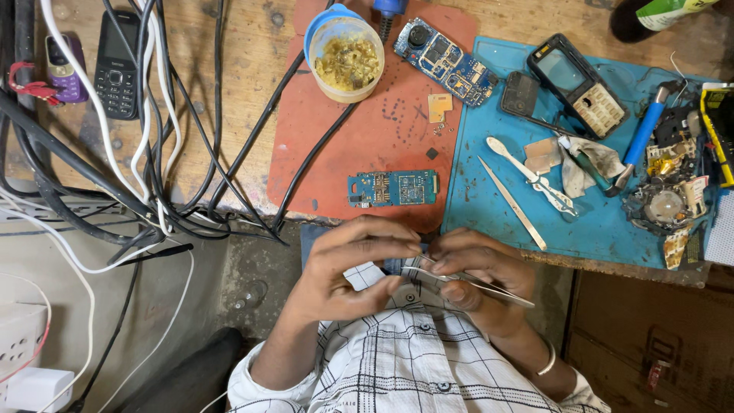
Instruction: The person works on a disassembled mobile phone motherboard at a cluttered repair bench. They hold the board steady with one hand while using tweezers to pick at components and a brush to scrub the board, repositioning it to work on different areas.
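Two hands meet just off the near edge of the worktop, over the person's checked shirt. Right hand (pixel 478 271) is curled closed round a pair of thin metal tweezers (pixel 489 287), tips aimed toward the left fingers. Left hand (pixel 348 268) is half curled, fingertips pinched together against the tweezer tips; something very small may sit between them, too small to tell.

Small blue circuit board (pixel 392 188) lies flat on the red mat (pixel 367 130), near the near edge, just beyond the hands, touched by neither. A second, longer bare board (pixel 446 61) lies tilted at the far side where the red mat meets the blue mat (pixel 489 206). Open phone housing with screen and keypad (pixel 577 82) rests on the blue mat toward the far edge, with a white spudger (pixel 531 174), a second pair of tweezers (pixel 512 203), a blue-handled tool (pixel 642 136) and a heap of loose parts (pixel 669 199) toward the right edge.

Plastic tub of yellowish paste (pixel 348 61) stands at the far edge of the red mat. Two keypad phones (pixel 118 65) lie among tangled cables (pixel 153 153) at the left.

Judgement: phones already stripped to boards, so disassembly looks done; fine part handling is under way, and reassembly looks not yet started.
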